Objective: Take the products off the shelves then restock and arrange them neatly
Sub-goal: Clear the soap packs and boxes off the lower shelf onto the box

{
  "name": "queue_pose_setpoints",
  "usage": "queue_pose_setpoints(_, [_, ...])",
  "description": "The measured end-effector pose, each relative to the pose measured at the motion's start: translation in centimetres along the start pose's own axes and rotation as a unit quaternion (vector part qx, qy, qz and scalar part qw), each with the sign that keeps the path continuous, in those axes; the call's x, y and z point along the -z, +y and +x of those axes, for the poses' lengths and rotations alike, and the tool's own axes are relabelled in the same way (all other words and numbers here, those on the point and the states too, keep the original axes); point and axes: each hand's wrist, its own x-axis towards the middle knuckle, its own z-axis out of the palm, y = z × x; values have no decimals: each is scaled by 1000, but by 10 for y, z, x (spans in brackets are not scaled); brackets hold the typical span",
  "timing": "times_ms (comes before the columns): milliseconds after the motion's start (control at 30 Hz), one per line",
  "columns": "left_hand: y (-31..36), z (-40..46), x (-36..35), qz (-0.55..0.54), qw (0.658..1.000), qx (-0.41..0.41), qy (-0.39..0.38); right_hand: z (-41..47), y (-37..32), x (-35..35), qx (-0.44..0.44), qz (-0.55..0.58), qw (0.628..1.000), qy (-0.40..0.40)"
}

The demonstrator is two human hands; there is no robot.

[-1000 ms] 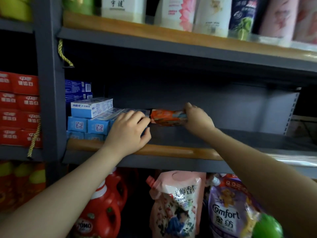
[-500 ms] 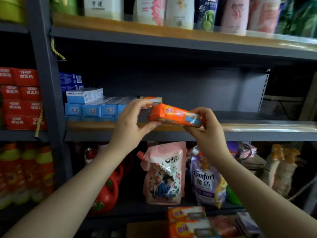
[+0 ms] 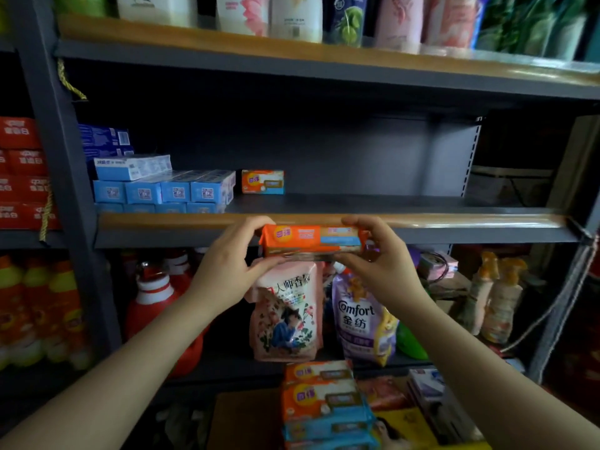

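A grey metal rack with wood-coloured front edges fills the view in dim shop light. The middle shelf (image 3: pixel 373 204) is mostly bare grey board; at its left end stand stacked blue boxes (image 3: pixel 162 186), and just beside them, to their right, sits one small orange pack (image 3: pixel 262 181) upright near the back wall. The top shelf carries a row of bottles (image 3: pixel 292 14) in white, pink and dark blue. The neighbouring bay on the left holds red boxes (image 3: pixel 22 177). Below the middle shelf hang or stand a pink pouch (image 3: pixel 285 313) and a purple pouch (image 3: pixel 363 319), with a red jug (image 3: pixel 156 306) to their left.

In front of the middle shelf's edge, in the air, both hands hold a long orange soap pack (image 3: pixel 313 240) level, its printed face towards the camera: orange wrapper, a yellow round logo at the left end, a pale blue panel at the right. The left hand (image 3: pixel 227 271) pinches its left end between thumb and fingers; the right hand (image 3: pixel 386 264) grips the right end the same way.

At the bottom of the view lies a pile of similar orange packs (image 3: pixel 321 394), probably in an open box, though the blur makes that unsure.
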Motion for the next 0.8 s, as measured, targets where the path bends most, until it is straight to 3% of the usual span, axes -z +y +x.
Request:
queue_pose_setpoints(200, [10, -6, -17, -65, 996, 67, 13, -5, 3, 20, -15, 19, 999, -47])
queue_pose_setpoints(300, [19, -5, -26, -157, 976, 148, 5, -7, 8, 30, -20, 76, 995, -64])
queue_pose_setpoints(433, [25, -11, -42, -355, 891, 284, -5, -4, 11, 39, -21, 49, 997, -58])
queue_pose_setpoints(500, [26, -15, -49, -401, 850, 341, -28, -2, 8, 41, -29, 36, 997, -64])
queue_pose_setpoints(600, [27, -21, -57, -429, 803, 410, -57, 1, 10, 41, -79, 7, 994, -69])
queue_pose_setpoints(667, [29, -26, -60, -416, 791, 444, -65, 1, 17, 41, -147, 18, 985, -83])
queue_pose_setpoints(800, [35, -29, -64, -366, 742, 556, -85, -5, 32, 40, -300, 90, 940, -136])
